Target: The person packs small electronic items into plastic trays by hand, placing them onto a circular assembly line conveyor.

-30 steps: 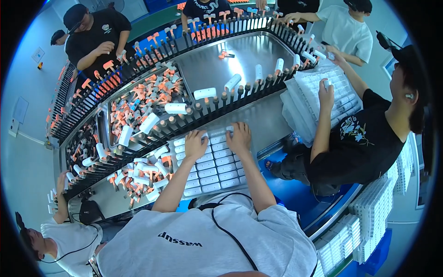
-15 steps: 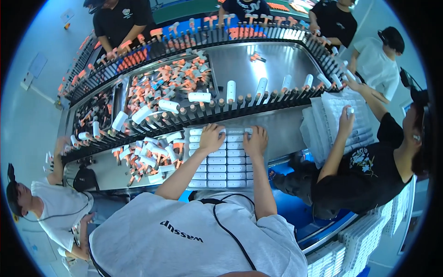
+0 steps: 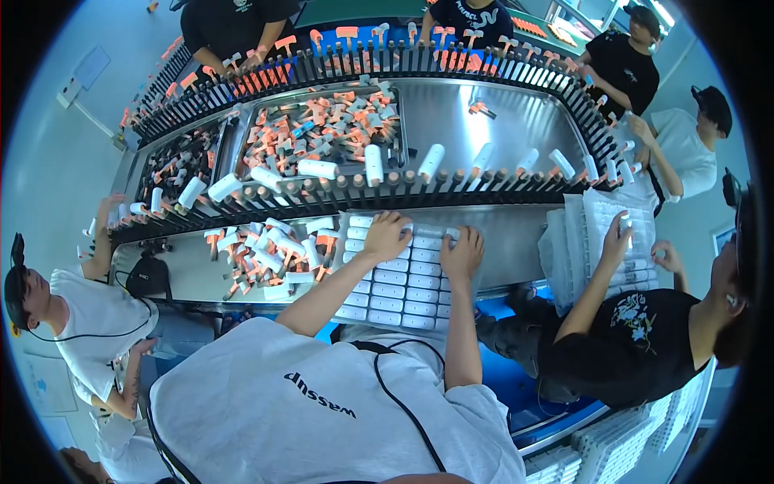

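A clear tray filled with rows of rounded white casings lies in front of me at the table's near edge. My left hand rests over its far rows, fingers bent, a white casing end showing between thumb and forefinger. At the far right corner my right hand holds a similar pose, its thumb and fingers around another white casing. Both casings sit at tray level; the fingertips are partly hidden. Left of the tray lies a loose pile of white and orange parts.
Beyond the tray runs a looped line of black posts, some topped with white casings. Inside the loop lies a bin of orange and grey parts. A co-worker on my right handles stacked clear trays. Another person sits left.
The casings on the near posts have shifted left. The right co-worker's far hand has come from the posts to the stacked trays. My hands stay on the tray while my view shifts slightly.
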The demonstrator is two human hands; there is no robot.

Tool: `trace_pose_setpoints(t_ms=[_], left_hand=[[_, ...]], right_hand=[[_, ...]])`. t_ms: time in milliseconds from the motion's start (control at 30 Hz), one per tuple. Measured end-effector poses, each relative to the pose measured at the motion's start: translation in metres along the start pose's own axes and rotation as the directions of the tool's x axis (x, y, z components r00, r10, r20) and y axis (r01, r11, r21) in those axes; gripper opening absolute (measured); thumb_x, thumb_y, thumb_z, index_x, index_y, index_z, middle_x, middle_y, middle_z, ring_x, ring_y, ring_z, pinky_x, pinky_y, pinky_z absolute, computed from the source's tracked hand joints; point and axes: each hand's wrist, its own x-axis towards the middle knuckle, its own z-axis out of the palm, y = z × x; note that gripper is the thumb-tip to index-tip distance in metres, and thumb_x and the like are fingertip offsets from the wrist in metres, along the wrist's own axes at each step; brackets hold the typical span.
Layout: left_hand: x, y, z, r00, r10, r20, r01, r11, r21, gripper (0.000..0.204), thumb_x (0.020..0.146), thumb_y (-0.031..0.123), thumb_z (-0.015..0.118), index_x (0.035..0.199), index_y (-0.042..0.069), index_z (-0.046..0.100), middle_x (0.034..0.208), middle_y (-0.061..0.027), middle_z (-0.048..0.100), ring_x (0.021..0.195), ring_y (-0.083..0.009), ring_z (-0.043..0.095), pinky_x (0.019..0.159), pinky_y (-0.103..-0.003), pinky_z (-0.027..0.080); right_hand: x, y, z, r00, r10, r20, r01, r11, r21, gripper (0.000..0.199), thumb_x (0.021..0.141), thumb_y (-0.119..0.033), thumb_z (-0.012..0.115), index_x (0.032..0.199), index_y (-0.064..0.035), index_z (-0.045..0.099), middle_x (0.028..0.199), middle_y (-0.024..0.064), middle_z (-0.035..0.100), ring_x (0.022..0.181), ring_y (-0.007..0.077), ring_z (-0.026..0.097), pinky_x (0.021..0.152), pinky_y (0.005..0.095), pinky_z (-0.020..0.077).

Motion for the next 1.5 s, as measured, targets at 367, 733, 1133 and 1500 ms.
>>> trace_pose_setpoints(t_ms=[367, 733, 1133, 1500], left_hand=[[0.000, 0.001, 0.001, 1.000, 0.003, 0.004, -0.003, 1.000, 0.008, 0.031, 0.092, 0.025, 0.067, 0.118, 0.009, 0.074, 0.115, -0.0106, 0.069, 0.117, -0.0301, 0.060, 0.104, -0.044, 0.045], [0.002, 0.002, 0.002, 1.000, 0.011, -0.016, -0.011, 1.000, 0.002, 0.031, 0.092, 0.025, 0.067, 0.117, 0.009, 0.075, 0.113, -0.0100, 0.069, 0.115, -0.0295, 0.061, 0.101, -0.044, 0.046], [0.001, 0.003, 0.005, 0.998, 0.043, -0.044, -0.044, 0.999, -0.010, 0.029, 0.090, 0.024, 0.068, 0.115, 0.009, 0.075, 0.111, -0.0105, 0.069, 0.113, -0.0309, 0.062, 0.099, -0.045, 0.046], [0.004, 0.002, 0.005, 1.000, 0.008, 0.005, -0.008, 1.000, -0.001, 0.030, 0.091, 0.024, 0.066, 0.116, 0.010, 0.075, 0.115, -0.0099, 0.069, 0.115, -0.0318, 0.062, 0.100, -0.046, 0.046]], right_hand=[[-0.002, 0.003, 0.000, 0.998, -0.039, -0.050, 0.040, 0.999, 0.024, 0.033, 0.091, -0.023, 0.069, 0.119, -0.0054, 0.067, 0.128, 0.0144, 0.061, 0.127, 0.0364, 0.053, 0.109, 0.0501, 0.0411], [-0.001, 0.005, 0.003, 0.997, -0.042, -0.069, 0.045, 0.999, 0.031, 0.033, 0.091, -0.023, 0.068, 0.119, -0.0054, 0.066, 0.127, 0.0144, 0.062, 0.126, 0.0370, 0.053, 0.108, 0.0501, 0.0418], [-0.004, 0.009, 0.004, 0.999, 0.002, -0.033, -0.001, 1.000, 0.019, 0.036, 0.091, -0.025, 0.069, 0.122, -0.0061, 0.066, 0.132, 0.0157, 0.060, 0.131, 0.0378, 0.051, 0.110, 0.0510, 0.0412], [0.001, 0.011, 0.003, 0.999, 0.028, -0.016, -0.027, 0.996, 0.085, 0.038, 0.090, -0.028, 0.070, 0.122, -0.0060, 0.067, 0.130, 0.0152, 0.061, 0.130, 0.0377, 0.050, 0.110, 0.0504, 0.0413]])
